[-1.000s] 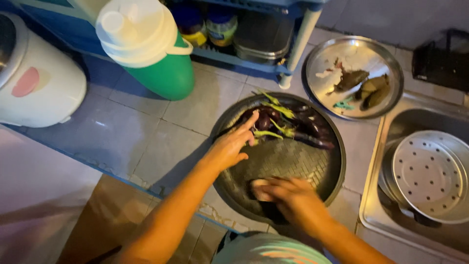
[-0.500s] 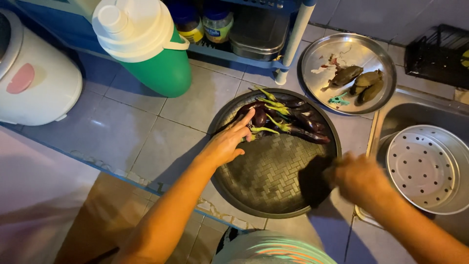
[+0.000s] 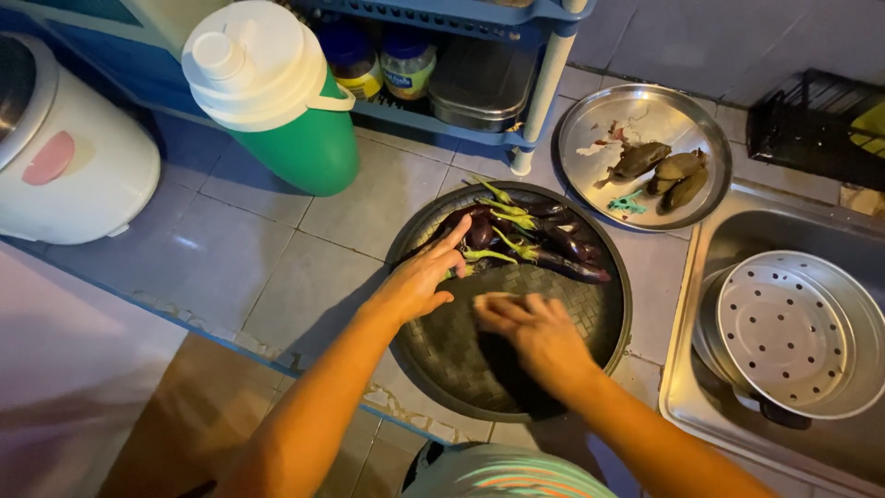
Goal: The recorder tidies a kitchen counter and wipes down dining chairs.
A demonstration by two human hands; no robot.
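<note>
A round dark woven tray (image 3: 553,355) lies on the tiled counter, with several purple eggplants (image 3: 553,242) with green stems piled at its far side. My left hand (image 3: 419,281) rests on the tray's left part, fingers spread and tips touching the nearest eggplant. My right hand (image 3: 535,334) hovers over the tray's middle, fingers apart and pointing left, holding nothing that I can see.
A round metal plate (image 3: 590,189) with brownish cooked pieces lies behind the tray. A perforated steamer insert (image 3: 797,332) sits in the sink at right. A green and white jug (image 3: 277,92), a white cooker (image 3: 64,148) and a blue shelf with jars (image 3: 406,60) stand at the back.
My right hand has swung from the tray's right edge back to its middle. My left hand has stayed by the eggplants.
</note>
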